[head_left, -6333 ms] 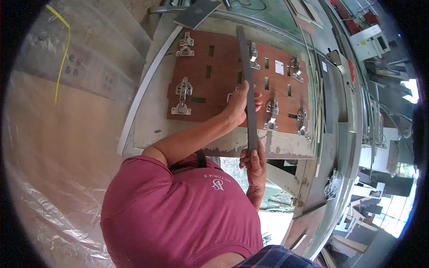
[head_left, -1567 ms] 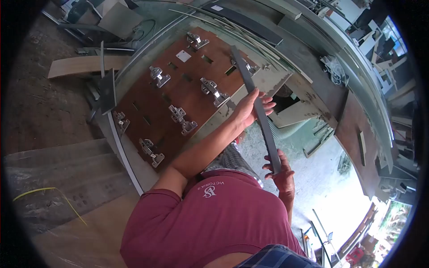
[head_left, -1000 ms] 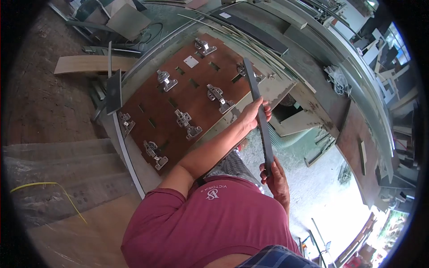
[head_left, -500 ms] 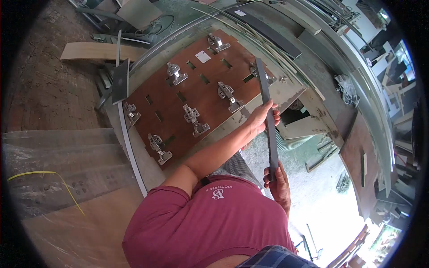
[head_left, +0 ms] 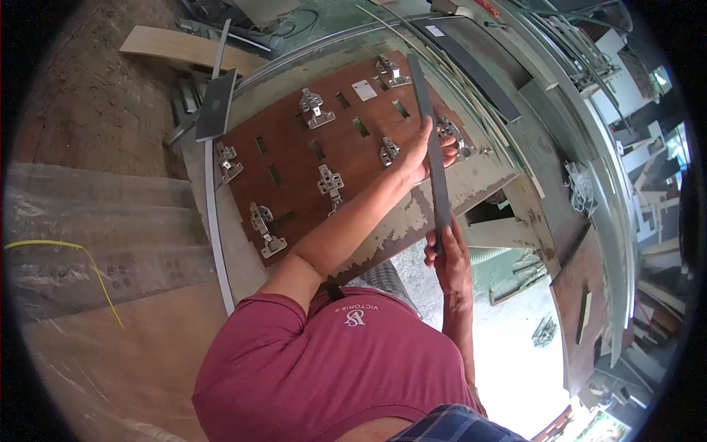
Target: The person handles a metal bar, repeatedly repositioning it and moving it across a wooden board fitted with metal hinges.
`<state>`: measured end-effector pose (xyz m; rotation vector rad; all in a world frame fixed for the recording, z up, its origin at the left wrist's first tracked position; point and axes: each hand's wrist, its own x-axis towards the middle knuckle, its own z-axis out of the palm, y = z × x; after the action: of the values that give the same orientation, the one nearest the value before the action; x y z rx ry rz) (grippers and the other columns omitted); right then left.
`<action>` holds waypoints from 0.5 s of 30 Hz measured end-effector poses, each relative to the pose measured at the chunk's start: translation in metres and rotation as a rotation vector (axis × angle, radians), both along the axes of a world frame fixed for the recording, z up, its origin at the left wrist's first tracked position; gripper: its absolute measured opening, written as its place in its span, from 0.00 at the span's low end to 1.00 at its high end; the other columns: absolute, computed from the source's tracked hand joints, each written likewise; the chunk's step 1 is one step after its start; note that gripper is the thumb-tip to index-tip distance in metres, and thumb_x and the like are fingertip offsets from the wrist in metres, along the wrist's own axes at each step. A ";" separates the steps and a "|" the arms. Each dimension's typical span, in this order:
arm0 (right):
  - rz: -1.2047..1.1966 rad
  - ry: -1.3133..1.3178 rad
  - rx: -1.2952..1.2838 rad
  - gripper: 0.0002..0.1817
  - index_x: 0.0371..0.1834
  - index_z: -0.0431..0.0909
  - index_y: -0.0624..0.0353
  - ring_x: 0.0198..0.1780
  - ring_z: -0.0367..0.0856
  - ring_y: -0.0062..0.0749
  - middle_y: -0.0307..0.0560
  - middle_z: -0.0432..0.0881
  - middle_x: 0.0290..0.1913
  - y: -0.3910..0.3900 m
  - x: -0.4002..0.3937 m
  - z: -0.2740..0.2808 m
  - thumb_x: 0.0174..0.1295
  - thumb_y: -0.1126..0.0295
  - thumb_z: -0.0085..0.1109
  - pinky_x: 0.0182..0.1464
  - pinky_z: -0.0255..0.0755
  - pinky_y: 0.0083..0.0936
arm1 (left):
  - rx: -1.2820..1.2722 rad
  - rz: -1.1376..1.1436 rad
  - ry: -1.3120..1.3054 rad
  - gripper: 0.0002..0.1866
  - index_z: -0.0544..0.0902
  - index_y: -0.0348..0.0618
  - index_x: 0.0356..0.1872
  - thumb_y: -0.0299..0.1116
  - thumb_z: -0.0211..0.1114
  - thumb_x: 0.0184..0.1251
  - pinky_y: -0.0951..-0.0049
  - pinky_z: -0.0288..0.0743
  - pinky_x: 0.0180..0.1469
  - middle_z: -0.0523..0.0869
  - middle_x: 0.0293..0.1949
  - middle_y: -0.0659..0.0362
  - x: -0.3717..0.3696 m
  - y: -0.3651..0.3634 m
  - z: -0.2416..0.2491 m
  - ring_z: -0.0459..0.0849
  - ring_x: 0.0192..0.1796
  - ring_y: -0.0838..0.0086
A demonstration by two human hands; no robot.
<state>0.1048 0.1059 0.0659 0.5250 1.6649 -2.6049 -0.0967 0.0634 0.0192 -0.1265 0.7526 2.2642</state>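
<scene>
A long, narrow dark grey strip (head_left: pixel 436 173) slants across the space in front of me, over the right part of a brown board. My left hand (head_left: pixel 421 152) grips its middle, with the thumb on one side and fingers showing on the other. Around its near end my right hand (head_left: pixel 451 255) is closed. Beneath lies the brown board (head_left: pixel 294 166) with rectangular slots and a white label (head_left: pixel 364 90). Several metal cabinet hinges rest on it, among them one hinge (head_left: pixel 317 108) at the back and another (head_left: pixel 266 230) at the near left. My left forearm hides part of the board.
The worktable (head_left: pixel 390 239) has a worn, peeling edge. Thin long strips (head_left: pixel 456 81) and a dark panel (head_left: pixel 471 70) lie along its far right. A small dark plate (head_left: pixel 216 107) stands at the left corner. Plastic sheeting (head_left: pixel 110 243) covers the left side.
Both hands and the strip have moved forward, farther over the brown board. My view has shifted, and the right hand sits higher in it. Both hands keep their hold.
</scene>
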 end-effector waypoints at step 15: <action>0.064 -0.070 -0.117 0.24 0.62 0.59 0.57 0.26 0.65 0.16 0.35 0.68 0.30 -0.017 -0.071 0.000 0.66 0.59 0.43 0.27 0.61 0.13 | 0.047 0.123 -0.114 0.28 0.63 0.41 0.51 0.58 0.43 0.65 0.73 0.66 0.26 0.70 0.26 0.58 -0.045 -0.016 -0.023 0.68 0.25 0.75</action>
<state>0.0333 0.0888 0.0656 0.5426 1.4731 -2.5870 -0.1415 0.0477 -0.0041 -0.2842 0.6463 2.3668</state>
